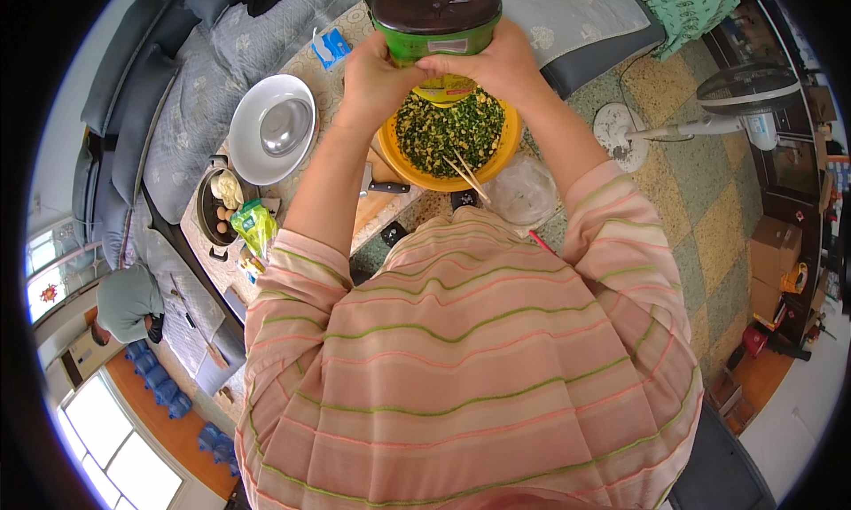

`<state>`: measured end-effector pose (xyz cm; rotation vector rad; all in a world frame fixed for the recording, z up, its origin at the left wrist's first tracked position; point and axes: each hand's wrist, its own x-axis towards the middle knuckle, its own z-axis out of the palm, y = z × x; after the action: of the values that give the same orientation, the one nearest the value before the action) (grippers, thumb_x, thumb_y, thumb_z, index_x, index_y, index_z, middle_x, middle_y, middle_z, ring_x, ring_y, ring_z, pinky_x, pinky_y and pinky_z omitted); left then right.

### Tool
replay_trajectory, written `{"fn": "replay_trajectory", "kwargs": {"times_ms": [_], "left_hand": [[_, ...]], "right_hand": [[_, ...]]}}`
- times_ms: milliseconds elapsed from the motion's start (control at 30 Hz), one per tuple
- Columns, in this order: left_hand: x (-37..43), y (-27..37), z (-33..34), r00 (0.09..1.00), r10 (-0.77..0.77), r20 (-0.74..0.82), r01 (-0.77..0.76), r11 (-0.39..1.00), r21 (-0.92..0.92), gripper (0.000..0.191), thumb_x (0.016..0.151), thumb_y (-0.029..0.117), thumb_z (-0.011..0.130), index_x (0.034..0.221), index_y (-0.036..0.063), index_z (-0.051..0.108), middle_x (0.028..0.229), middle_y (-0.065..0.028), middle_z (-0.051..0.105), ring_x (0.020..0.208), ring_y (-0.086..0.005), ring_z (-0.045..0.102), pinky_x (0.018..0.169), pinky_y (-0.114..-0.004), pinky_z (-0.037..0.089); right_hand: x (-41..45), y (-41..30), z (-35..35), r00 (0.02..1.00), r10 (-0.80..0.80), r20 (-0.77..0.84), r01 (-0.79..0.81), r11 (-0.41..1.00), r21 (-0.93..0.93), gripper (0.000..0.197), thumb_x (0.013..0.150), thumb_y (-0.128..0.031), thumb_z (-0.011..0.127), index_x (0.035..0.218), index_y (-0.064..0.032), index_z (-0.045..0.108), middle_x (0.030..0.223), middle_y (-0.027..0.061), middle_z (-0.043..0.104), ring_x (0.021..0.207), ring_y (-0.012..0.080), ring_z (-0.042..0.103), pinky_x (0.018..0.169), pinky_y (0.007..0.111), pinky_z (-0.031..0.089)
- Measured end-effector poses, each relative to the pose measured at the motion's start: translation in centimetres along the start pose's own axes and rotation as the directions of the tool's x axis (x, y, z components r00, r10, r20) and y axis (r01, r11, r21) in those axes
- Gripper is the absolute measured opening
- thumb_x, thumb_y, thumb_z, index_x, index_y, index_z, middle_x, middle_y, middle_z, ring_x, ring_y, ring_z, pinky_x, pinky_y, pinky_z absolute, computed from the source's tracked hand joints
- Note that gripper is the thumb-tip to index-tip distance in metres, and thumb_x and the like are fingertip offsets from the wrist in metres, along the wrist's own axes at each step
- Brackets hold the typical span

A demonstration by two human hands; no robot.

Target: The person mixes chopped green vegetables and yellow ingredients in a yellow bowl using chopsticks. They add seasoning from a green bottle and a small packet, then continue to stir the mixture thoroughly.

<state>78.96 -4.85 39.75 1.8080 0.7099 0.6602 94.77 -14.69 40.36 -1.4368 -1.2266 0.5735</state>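
Observation:
My left hand [375, 78] and my right hand [495, 65] grip a green and yellow plastic container with a dark oval end [435, 8] from both sides. It is raised above a large yellow basin [392, 158], hiding the basin's far part. Chopped green leaves mixed with yellow bits [452, 134] fill the basin. A pair of wooden chopsticks [469, 178] leans over its near rim. Left of the basin, a knife with a black handle [389, 187] lies on a wooden cutting board [372, 211]. A clear plastic bag [523, 189] sits to the basin's right.
On the left stand a white bowl holding a metal bowl [286, 128], a dark pan with dough and eggs [211, 227], and a green package [254, 225]. A tissue pack [330, 48] lies farther back. A floor fan [621, 138] stands right. Another person [129, 304] bends at far left.

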Motion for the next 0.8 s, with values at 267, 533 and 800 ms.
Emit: {"fn": "replay_trajectory", "kwargs": {"times_ms": [267,533,800], "left_hand": [[0.7,-3.2,0.7,0.999,-0.044,-0.002,0.044,0.999,0.011,0.038,0.065,0.005,0.082,0.097,0.0016,0.063,0.09,-0.0055,0.07,0.08,-0.0127,0.064,0.072,-0.029,0.053],[0.9,-4.1,1.1,0.999,-0.04,-0.001,0.04,0.997,0.062,0.029,0.069,-0.001,0.076,0.096,0.0,0.066,0.091,-0.0063,0.07,0.081,-0.0132,0.065,0.072,-0.028,0.053],[1.1,-3.0,1.5,0.997,0.042,0.071,-0.044,0.999,0.017,0.048,0.065,0.008,0.082,0.107,0.0025,0.059,0.099,-0.0084,0.068,0.087,-0.0178,0.065,0.078,-0.032,0.052]], "right_hand": [[-0.2,2.2,0.7,1.0,0.019,-0.015,-0.019,1.0,-0.014,0.066,0.057,-0.03,0.09,0.112,-0.0076,0.061,0.103,0.0099,0.069,0.095,0.0226,0.067,0.084,0.035,0.051],[-0.4,3.6,1.3,0.997,0.054,-0.048,-0.054,0.999,0.004,0.066,0.056,-0.029,0.09,0.112,-0.0084,0.062,0.102,0.0099,0.069,0.094,0.0226,0.067,0.084,0.035,0.051],[-0.2,4.4,0.4,1.0,-0.027,0.001,0.027,0.999,0.024,0.07,0.057,-0.03,0.09,0.116,-0.0079,0.059,0.105,0.01,0.068,0.096,0.0231,0.066,0.085,0.035,0.051]]}}
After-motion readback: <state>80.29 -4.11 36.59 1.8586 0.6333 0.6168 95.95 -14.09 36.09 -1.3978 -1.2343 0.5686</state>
